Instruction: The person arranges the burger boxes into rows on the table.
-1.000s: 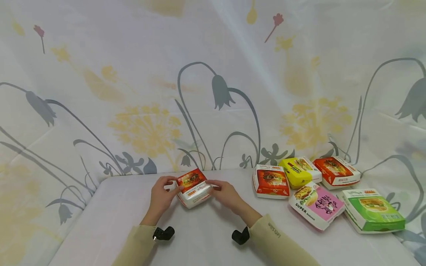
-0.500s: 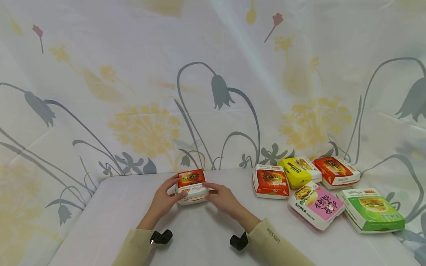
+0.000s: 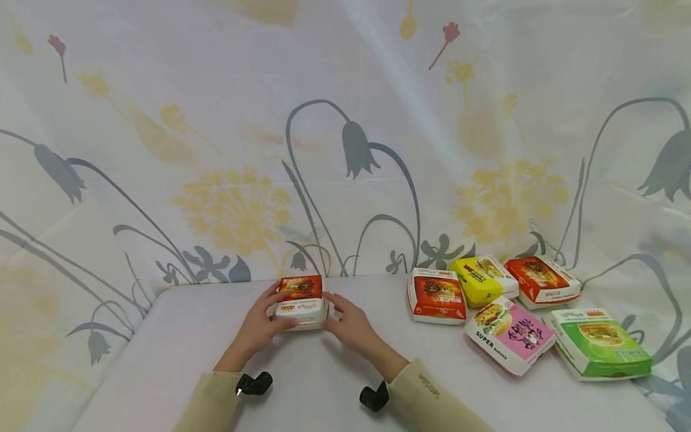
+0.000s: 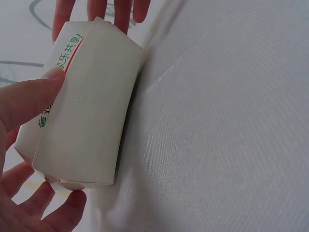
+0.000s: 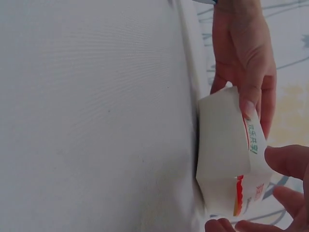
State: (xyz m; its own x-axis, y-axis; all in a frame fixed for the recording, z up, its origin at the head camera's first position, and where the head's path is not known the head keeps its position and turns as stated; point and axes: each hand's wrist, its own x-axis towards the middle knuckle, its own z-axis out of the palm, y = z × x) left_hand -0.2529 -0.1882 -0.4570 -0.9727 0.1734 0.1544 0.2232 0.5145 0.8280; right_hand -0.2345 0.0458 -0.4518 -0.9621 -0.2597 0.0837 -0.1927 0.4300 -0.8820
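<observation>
A red and white cardboard burger box (image 3: 302, 309) with a burger picture on its lid sits on the table between my two hands. My left hand (image 3: 261, 327) grips its left end, thumb (image 4: 48, 82) on the front edge of the lid and fingers around the side. At the right end is my right hand (image 3: 348, 324), holding the box with thumb and fingers at its corners. The right wrist view shows that thumb (image 5: 285, 159) against the lid edge and the fingers by the box's end. The box's plain white front (image 4: 87, 106) faces me, its base flat against the cloth.
To the right lie several more burger boxes: a red one (image 3: 437, 295), a yellow one (image 3: 483, 281), another red one (image 3: 542, 281), a pink one (image 3: 510, 333) and a green one (image 3: 601, 345). A flower-patterned curtain (image 3: 345, 198) hangs behind the white table (image 3: 302, 384).
Both hands have shifted slightly left with the burger box. The box has turned from a slant to nearly square with the table's back edge. The other boxes stay put.
</observation>
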